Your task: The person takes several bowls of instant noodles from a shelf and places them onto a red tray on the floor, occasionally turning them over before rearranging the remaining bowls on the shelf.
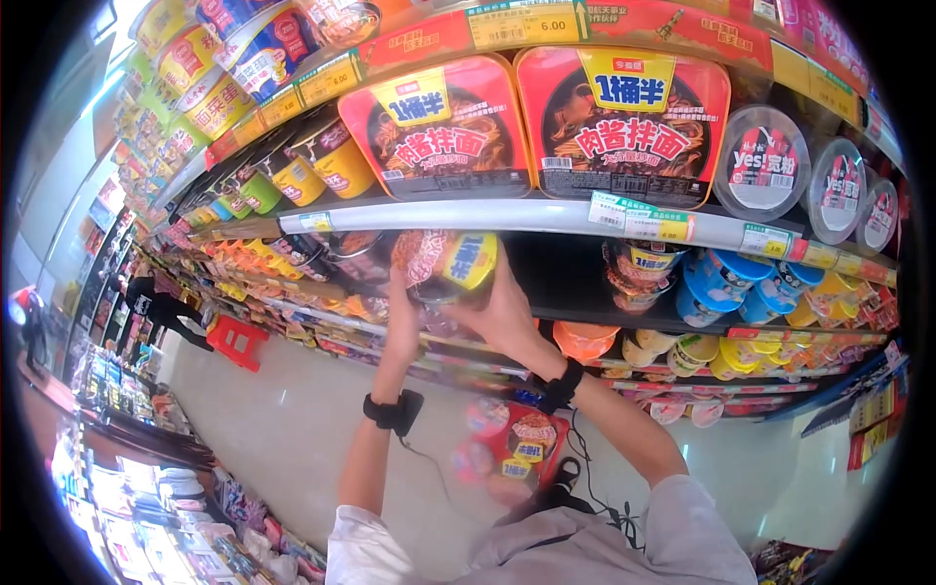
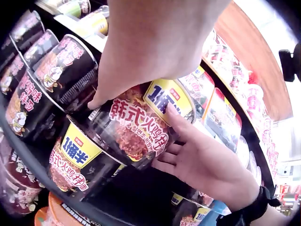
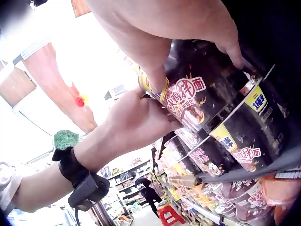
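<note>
"Room to move?"
"White rail [image 1: 546,216] just above; dark gap on lower shelf [image 1: 561,292], right of the noodle tub [image 1: 444,268]."
"Grip?"
"Left hand [image 1: 401,312], right hand [image 1: 502,317] both grasp it, at shelf front."

Two red boxes [image 1: 624,127] of noodles stood side by side behind a pale shelf rail [image 1: 390,218], with round clear-faced tubs [image 1: 762,161] to their right and yellow cups [image 1: 336,161] to their left. A yellow price tag [image 1: 527,26] above read 6.00. Lower right sat blue tubs [image 1: 717,283], and below those, an orange tub [image 1: 585,341]. Across the pale floor [image 1: 292,409], a red stool [image 1: 237,342] stood near a person in dark clothes [image 1: 161,307]. The right wrist view also showed a fuzzy green object [image 3: 66,139] and a wood-toned panel [image 3: 56,84].
</note>
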Action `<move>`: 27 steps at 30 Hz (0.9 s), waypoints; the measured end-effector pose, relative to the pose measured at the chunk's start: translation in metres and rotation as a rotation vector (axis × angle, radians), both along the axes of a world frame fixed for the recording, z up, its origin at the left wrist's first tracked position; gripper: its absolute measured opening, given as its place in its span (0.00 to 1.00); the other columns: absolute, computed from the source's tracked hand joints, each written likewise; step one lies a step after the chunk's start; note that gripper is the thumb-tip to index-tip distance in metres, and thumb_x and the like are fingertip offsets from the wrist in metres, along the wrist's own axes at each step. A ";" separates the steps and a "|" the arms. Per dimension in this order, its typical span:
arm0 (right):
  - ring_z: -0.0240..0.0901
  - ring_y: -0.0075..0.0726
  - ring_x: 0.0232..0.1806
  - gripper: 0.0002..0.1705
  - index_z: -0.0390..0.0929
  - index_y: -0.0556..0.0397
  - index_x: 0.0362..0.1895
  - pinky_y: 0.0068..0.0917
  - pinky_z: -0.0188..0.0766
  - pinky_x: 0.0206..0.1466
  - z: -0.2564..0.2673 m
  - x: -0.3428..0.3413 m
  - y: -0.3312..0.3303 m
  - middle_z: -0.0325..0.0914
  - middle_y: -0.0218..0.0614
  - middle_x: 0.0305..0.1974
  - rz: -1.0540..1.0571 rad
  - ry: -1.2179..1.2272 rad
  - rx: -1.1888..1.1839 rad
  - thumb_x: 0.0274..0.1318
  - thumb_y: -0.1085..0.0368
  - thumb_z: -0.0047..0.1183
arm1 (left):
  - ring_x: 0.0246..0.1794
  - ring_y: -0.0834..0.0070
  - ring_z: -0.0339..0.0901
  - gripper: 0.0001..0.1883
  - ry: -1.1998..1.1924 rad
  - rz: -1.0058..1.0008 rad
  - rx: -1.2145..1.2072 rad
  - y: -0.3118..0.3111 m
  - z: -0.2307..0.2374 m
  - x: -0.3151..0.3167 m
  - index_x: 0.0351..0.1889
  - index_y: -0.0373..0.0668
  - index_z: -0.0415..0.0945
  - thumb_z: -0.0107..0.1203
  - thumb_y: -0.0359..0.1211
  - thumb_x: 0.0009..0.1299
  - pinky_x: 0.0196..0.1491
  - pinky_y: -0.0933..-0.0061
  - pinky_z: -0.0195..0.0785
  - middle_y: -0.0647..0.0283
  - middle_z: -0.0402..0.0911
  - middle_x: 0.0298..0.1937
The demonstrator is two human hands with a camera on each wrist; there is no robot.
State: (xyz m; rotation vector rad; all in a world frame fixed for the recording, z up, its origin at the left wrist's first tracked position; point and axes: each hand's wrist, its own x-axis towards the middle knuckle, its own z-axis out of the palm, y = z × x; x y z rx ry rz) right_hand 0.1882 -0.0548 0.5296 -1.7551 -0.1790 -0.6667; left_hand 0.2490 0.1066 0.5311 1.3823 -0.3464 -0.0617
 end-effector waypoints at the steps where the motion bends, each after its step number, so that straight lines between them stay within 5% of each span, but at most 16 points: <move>1: 0.68 0.47 0.57 0.62 0.40 0.61 0.70 0.33 0.73 0.50 0.008 -0.011 0.000 0.62 0.54 0.60 0.097 0.049 0.102 0.37 0.61 0.71 | 0.65 0.74 0.57 0.30 -0.093 0.081 0.227 0.009 -0.007 -0.008 0.69 0.35 0.52 0.28 0.49 0.79 0.67 0.71 0.47 0.61 0.61 0.66; 4: 0.68 0.45 0.57 0.62 0.41 0.59 0.70 0.34 0.72 0.53 0.011 -0.035 -0.003 0.64 0.52 0.59 0.121 -0.025 0.070 0.36 0.61 0.72 | 0.64 0.71 0.59 0.27 -0.273 0.082 0.411 0.028 -0.027 -0.024 0.69 0.38 0.50 0.27 0.46 0.80 0.66 0.70 0.53 0.61 0.60 0.66; 6: 0.68 0.43 0.58 0.62 0.42 0.56 0.70 0.33 0.72 0.53 0.006 -0.049 -0.004 0.65 0.49 0.58 0.158 0.004 0.066 0.36 0.61 0.72 | 0.68 0.71 0.55 0.30 -0.012 -0.040 0.066 0.026 -0.016 -0.056 0.71 0.38 0.47 0.25 0.50 0.79 0.69 0.67 0.48 0.61 0.56 0.69; 7: 0.68 0.43 0.58 0.61 0.42 0.56 0.70 0.33 0.72 0.52 0.005 -0.059 -0.004 0.66 0.49 0.58 0.146 0.029 0.037 0.36 0.62 0.72 | 0.72 0.70 0.50 0.34 -0.084 -0.100 0.018 0.027 -0.021 -0.063 0.72 0.38 0.44 0.24 0.53 0.78 0.72 0.66 0.40 0.61 0.52 0.72; 9: 0.67 0.42 0.60 0.64 0.40 0.59 0.71 0.34 0.66 0.60 0.001 -0.082 -0.002 0.64 0.49 0.61 0.207 0.187 0.066 0.37 0.59 0.73 | 0.72 0.70 0.48 0.34 -0.044 -0.112 0.014 0.037 -0.031 -0.086 0.72 0.37 0.44 0.23 0.53 0.78 0.73 0.66 0.37 0.60 0.51 0.73; 13: 0.68 0.42 0.59 0.65 0.40 0.57 0.71 0.33 0.69 0.57 -0.017 -0.111 0.018 0.65 0.47 0.60 0.247 0.347 0.208 0.35 0.59 0.74 | 0.73 0.69 0.47 0.34 0.018 -0.125 0.092 0.061 -0.058 -0.116 0.72 0.36 0.44 0.20 0.52 0.78 0.73 0.66 0.36 0.59 0.51 0.73; 17: 0.68 0.43 0.59 0.65 0.42 0.57 0.71 0.33 0.68 0.57 -0.050 -0.130 0.059 0.67 0.47 0.58 0.072 0.250 -0.003 0.34 0.59 0.74 | 0.73 0.69 0.47 0.33 0.114 -0.141 0.148 0.086 -0.086 -0.139 0.71 0.35 0.45 0.19 0.51 0.79 0.73 0.67 0.36 0.57 0.51 0.72; 19: 0.64 0.41 0.61 0.61 0.45 0.56 0.69 0.34 0.63 0.61 -0.053 -0.143 0.080 0.65 0.45 0.60 0.059 0.348 0.091 0.35 0.61 0.73 | 0.73 0.68 0.47 0.33 0.167 -0.161 0.161 0.102 -0.102 -0.141 0.71 0.34 0.45 0.18 0.50 0.79 0.73 0.68 0.37 0.57 0.52 0.72; 24: 0.61 0.36 0.62 0.58 0.46 0.57 0.67 0.32 0.60 0.63 -0.076 -0.166 0.136 0.63 0.41 0.58 -0.024 0.386 0.144 0.34 0.68 0.71 | 0.70 0.62 0.53 0.29 0.455 -0.255 0.108 0.142 -0.084 -0.161 0.70 0.31 0.44 0.30 0.43 0.79 0.70 0.65 0.44 0.50 0.57 0.68; 27: 0.59 0.34 0.61 0.57 0.46 0.57 0.66 0.31 0.59 0.63 -0.108 -0.174 0.166 0.61 0.39 0.58 -0.087 0.415 0.182 0.31 0.71 0.70 | 0.67 0.64 0.57 0.28 0.284 -0.283 0.126 0.156 -0.118 -0.159 0.70 0.32 0.45 0.33 0.39 0.78 0.68 0.67 0.47 0.49 0.59 0.66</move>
